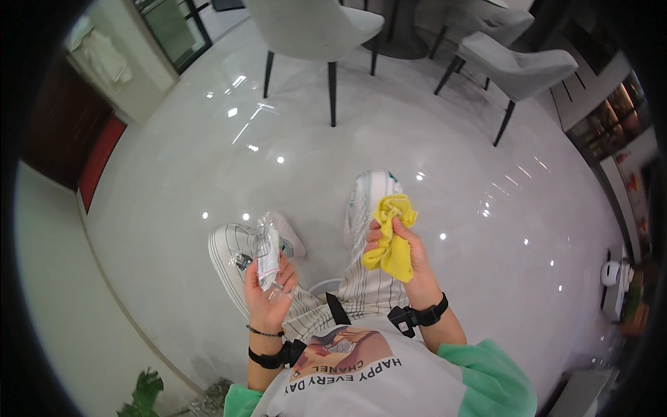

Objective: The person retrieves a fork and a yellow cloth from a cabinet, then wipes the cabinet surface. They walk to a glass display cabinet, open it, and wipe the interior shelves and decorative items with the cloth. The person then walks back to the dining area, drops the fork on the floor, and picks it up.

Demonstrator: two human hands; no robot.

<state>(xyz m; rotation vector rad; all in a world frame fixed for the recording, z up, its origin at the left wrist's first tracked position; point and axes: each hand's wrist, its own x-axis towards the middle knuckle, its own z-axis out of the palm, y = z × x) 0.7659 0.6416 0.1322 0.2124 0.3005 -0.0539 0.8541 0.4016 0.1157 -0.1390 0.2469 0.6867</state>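
Observation:
Crumpled clear plastic packaging [268, 250] with a whitish printed part lies in my left hand [271, 292], the fingers curled around it. A small dark object in clear wrap [242, 260] sticks out at the thumb side of that hand; what it is I cannot tell. My right hand [415, 255] grips a bunched yellow cloth [393, 240], with the thumb pressed on its front. Both hands are apart, held above my striped trousers [365, 276]. Behind my legs shows part of a light curved rim [324, 285], mostly hidden.
Glossy pale floor [312, 172] spreads ahead. A light upholstered chair [307, 31] stands at the top, with a grey chair [516, 68] to the right near a round table base [401, 41]. A green plant [143, 393] is at lower left. A red mat [104, 161] lies by a dark door [62, 120].

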